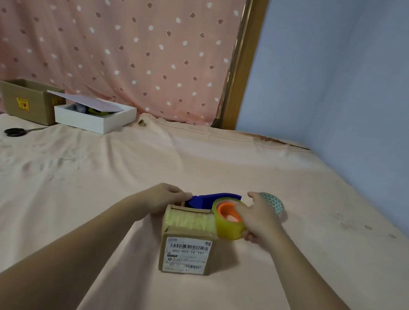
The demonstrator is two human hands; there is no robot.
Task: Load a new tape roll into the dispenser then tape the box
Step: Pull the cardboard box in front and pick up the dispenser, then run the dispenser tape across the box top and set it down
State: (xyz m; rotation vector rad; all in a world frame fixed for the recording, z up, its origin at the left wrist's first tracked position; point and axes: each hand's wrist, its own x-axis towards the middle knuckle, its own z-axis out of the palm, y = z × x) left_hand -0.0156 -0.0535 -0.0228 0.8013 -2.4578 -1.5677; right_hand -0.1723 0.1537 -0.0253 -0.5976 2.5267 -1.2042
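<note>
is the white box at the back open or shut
Partly open: the white box has its lid lying askew on top, leaving a gap where things inside show.

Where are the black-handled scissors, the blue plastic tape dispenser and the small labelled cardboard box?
Black-handled scissors (15,132), head view, handle loops.
Blue plastic tape dispenser (206,200), head view, top edge.
Small labelled cardboard box (187,255), head view, white label.

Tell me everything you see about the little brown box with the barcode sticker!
The small cardboard box sits on the pink sheet. A white label with barcodes and numbers covers its near face. Yellowish clear tape runs in bands across its top. The tape roll with the orange core rests against its top right corner, held in the right hand. The left hand touches its far left edge.
</note>
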